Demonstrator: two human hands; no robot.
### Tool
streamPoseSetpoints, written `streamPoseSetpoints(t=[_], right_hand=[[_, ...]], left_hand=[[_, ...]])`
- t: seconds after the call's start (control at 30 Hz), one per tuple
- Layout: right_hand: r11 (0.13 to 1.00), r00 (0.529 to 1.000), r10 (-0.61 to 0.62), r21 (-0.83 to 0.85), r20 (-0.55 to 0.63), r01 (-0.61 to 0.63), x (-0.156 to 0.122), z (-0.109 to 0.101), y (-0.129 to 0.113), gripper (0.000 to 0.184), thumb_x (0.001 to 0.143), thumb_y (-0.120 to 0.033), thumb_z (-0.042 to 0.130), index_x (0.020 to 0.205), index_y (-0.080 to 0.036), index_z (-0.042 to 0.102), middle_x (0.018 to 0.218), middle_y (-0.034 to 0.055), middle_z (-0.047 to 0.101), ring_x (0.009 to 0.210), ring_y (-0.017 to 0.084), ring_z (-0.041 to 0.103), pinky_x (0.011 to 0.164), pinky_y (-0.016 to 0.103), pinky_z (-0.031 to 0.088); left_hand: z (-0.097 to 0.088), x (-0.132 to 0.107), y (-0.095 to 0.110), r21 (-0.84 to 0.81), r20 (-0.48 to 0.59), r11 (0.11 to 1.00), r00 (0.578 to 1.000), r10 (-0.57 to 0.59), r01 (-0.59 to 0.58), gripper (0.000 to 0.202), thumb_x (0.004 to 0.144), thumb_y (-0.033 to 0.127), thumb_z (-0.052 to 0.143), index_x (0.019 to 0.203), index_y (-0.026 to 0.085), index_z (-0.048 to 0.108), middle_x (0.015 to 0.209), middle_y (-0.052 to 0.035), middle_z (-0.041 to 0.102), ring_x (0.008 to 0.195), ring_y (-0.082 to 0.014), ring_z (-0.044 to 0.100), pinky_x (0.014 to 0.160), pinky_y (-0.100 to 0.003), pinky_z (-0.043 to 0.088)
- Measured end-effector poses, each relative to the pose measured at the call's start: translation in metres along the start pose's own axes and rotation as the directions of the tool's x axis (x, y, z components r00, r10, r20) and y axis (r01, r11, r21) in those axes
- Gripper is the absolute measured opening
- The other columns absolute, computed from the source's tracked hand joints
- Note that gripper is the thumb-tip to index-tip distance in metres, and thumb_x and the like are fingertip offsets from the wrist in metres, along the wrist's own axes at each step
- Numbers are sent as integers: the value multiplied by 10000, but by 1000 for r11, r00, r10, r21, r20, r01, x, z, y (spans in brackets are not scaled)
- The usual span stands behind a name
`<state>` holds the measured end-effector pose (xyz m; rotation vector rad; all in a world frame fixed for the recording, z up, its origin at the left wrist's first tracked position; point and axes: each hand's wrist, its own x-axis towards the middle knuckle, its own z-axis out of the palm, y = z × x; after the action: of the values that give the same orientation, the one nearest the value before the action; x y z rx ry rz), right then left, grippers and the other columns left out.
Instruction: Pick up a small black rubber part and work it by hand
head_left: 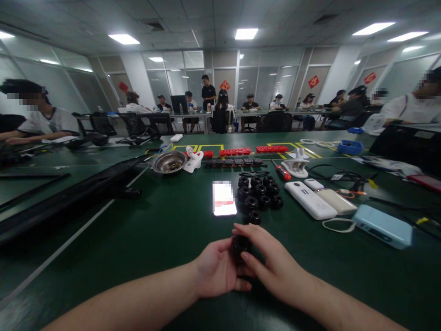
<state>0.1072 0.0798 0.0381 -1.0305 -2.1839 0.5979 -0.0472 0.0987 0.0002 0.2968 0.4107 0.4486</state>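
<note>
Over the green surface point(165, 230), left hand point(217, 269) and right hand point(275, 259) pinch one black round part point(241, 246) between them; best keep left steady, right grip light.

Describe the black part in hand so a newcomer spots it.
On the green table, beside the bright screen, lies a cluster of black parts. Nearer the camera, the left hand and right hand grasp one more black part. Unlike its lookalikes on the table, it is held.
</note>
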Motion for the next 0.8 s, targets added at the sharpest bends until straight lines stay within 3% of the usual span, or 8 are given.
streamPoseSetpoints(t=[0.07,0.13,0.23,0.37,0.5,0.57,0.7,0.8], right_hand=[[996,996,86,36,-8,-85,0,3,1,534,710,-198,543,1201,-198,332,1168,89,454,1077,214,421,907,406,353],[981,980,194,34,-41,-193,0,5,2,604,619,-234,642,1155,-191,366,1127,89,465,1034,232,448,877,407,375],[963,962,267,46,-54,-265,1,6,4,478,608,-206,639,1043,-196,442,1011,62,514,946,216,494,829,390,401],[952,971,240,195,12,-237,4,3,6,464,710,-144,508,1147,-219,373,1051,54,519,1000,183,479,881,387,357],[924,966,251,282,59,-258,7,3,10,592,728,-194,518,1252,-206,243,1161,73,462,1077,182,424,931,394,304],[935,963,267,235,29,-266,8,4,12,525,703,-255,569,1179,-184,359,1107,77,487,1006,199,463,871,384,358],[935,959,278,214,60,-284,8,6,15,213,742,-303,538,894,-154,530,809,37,560,728,161,530,637,293,444],[953,975,215,207,53,-221,8,5,15,248,731,-233,564,967,-174,522,851,24,550,754,143,523,670,270,436]], left_hand=[[0,-1,1,-11,-10,1000,1000,18,-18,356,813,371,321,897,102,540,733,-58,594,608,-150,570,623,-316,399],[2,-1,1,3,-19,999,999,35,-35,370,817,369,313,924,94,536,779,-73,595,583,-137,551,633,-321,395],[3,-2,1,8,-18,998,998,57,-57,369,827,359,302,904,90,542,707,-62,587,618,-155,567,648,-326,391],[5,-1,-1,14,-33,995,994,101,-100,403,847,392,267,890,100,542,683,-56,596,704,-184,599,655,-310,395],[9,-1,-2,67,-212,967,944,254,-246,360,855,388,299,902,110,522,709,-40,607,580,-113,589,636,-274,414],[12,-2,-3,165,-260,939,905,338,-303,288,825,381,398,908,124,498,692,-26,605,545,-103,579,609,-270,424],[12,-4,-5,371,-200,851,863,464,-372,375,680,441,586,847,126,471,627,-14,590,505,-111,567,512,-235,417],[10,-4,-6,421,-168,828,865,474,-372,413,660,479,582,841,123,475,613,-2,573,459,-96,551,471,-217,404]])
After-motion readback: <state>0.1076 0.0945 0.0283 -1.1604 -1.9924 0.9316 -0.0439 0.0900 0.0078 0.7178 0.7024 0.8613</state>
